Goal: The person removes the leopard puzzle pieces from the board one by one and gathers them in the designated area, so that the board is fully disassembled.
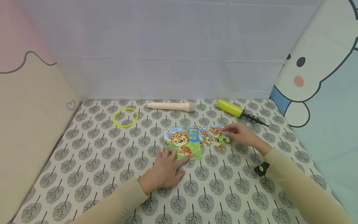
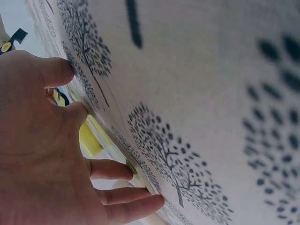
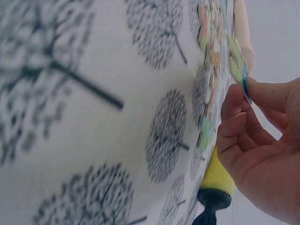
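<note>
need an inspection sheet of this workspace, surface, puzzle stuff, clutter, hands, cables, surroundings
Surface: pale tree-print cloth
Job's things: leopard picture lying flat; loose puzzle pieces to its right
Clutter: yellow ring, whitish stick and yellow-green pump toward the back
Left hand: fingers touch the picture's near part
Right hand: pinches a green-and-blue piece
Cables: nothing seen
Surroundings: white backdrop behind, cartoon-printed panel on the right
</note>
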The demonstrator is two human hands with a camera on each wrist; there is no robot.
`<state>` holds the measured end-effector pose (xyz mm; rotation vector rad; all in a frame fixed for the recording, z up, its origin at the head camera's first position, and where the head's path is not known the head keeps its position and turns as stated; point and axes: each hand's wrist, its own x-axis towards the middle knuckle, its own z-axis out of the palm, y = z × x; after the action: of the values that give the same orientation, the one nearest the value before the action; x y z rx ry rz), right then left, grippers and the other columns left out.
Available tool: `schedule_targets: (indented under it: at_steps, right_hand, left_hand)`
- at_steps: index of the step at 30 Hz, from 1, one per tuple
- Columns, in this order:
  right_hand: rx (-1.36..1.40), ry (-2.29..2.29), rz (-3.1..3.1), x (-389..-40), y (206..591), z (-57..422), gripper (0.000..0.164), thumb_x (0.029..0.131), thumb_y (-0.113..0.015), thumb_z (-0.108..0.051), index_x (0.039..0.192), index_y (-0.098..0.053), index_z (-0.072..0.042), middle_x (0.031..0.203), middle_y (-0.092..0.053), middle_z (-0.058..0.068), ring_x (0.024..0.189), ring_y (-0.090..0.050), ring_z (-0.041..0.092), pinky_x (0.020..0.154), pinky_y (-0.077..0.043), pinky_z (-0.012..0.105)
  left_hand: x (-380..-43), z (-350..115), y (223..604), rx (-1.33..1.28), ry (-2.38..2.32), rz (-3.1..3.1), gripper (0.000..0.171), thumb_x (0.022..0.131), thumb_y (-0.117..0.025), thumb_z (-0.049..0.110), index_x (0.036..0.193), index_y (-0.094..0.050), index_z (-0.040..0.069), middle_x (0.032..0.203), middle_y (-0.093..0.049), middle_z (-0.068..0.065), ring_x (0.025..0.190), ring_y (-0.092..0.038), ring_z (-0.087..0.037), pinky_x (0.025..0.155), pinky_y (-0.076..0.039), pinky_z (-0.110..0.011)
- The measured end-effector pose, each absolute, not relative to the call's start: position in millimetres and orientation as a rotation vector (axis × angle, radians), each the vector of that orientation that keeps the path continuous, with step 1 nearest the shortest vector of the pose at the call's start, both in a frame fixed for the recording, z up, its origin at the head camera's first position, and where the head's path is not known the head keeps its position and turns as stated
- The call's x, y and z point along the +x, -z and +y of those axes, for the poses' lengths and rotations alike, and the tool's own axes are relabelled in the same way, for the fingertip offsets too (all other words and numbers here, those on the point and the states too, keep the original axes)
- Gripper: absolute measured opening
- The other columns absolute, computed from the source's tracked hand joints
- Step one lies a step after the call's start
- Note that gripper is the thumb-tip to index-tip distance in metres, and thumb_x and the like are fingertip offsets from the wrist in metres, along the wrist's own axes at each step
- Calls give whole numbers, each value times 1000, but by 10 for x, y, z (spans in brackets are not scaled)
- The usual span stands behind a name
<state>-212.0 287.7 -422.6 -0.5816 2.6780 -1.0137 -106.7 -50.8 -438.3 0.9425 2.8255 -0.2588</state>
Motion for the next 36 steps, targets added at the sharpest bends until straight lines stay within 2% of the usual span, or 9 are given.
schedule_targets:
  at_steps: [5,11,18,21,23,27,30,33,36]
  right_hand:
    - [-575,1015,2635,-2096,4251,3099,21,96,-56,-4,113,-66,3,105,-62,16,80,-62,24,65,-54,35]
    - [-566,977,2623,-2053,4254,3221,19,94,-59,-5,110,-68,0,110,-62,18,79,-63,21,62,-54,32]
    - [-557,945,2651,-2037,4284,3222,18,92,-62,-4,109,-67,0,95,-62,11,77,-63,21,59,-54,33]
    - [-519,912,2691,-2032,4293,3205,16,91,-65,-8,105,-67,0,91,-63,7,79,-63,21,64,-55,34]
    - [-493,894,2711,-2027,4297,3192,15,91,-66,-12,101,-66,0,88,-63,5,79,-64,21,66,-55,35]
    - [-444,854,2751,-2012,4309,3180,13,90,-68,-16,96,-65,-4,86,-63,3,79,-63,22,66,-54,37]
    - [-428,825,2776,-2000,4312,3180,12,90,-69,-17,94,-65,-6,86,-63,2,81,-63,23,67,-54,39]
    - [-421,811,2786,-1991,4316,3188,12,90,-68,-18,94,-65,-7,87,-63,2,83,-63,25,68,-54,40]
    - [-418,809,2791,-1990,4326,3197,12,90,-68,-18,94,-65,-7,87,-63,3,84,-63,27,67,-54,41]
  left_hand:
    - [-1064,-511,4391,948,263,2827,59,97,-30,59,151,-20,40,127,-41,-20,117,-38,-50,90,-43,-56]
    - [-1062,-516,4401,956,246,2823,59,97,-29,59,152,-19,39,128,-40,-22,118,-38,-52,91,-42,-58]
    - [-1057,-533,4410,974,203,2833,59,98,-31,57,152,-19,38,131,-39,-22,120,-36,-54,91,-42,-58]
    - [-1040,-541,4419,976,178,2849,59,98,-33,56,152,-21,36,131,-39,-21,119,-36,-54,90,-45,-54]
    - [-1021,-549,4424,981,152,2864,60,98,-36,54,152,-25,32,131,-40,-21,118,-36,-55,88,-48,-50]
    - [-978,-581,4427,977,50,2888,63,96,-45,51,148,-37,15,135,-42,-26,120,-33,-59,84,-52,-47]
    - [-966,-623,4439,986,-20,2892,64,94,-50,51,143,-43,9,138,-40,-28,124,-31,-58,92,-47,-52]
    - [-963,-672,4453,1002,-75,2890,62,94,-51,51,143,-44,13,140,-40,-24,127,-29,-55,98,-39,-57]
    - [-957,-709,4461,1010,-100,2897,60,95,-50,50,145,-43,18,138,-42,-21,127,-32,-51,99,-36,-59]
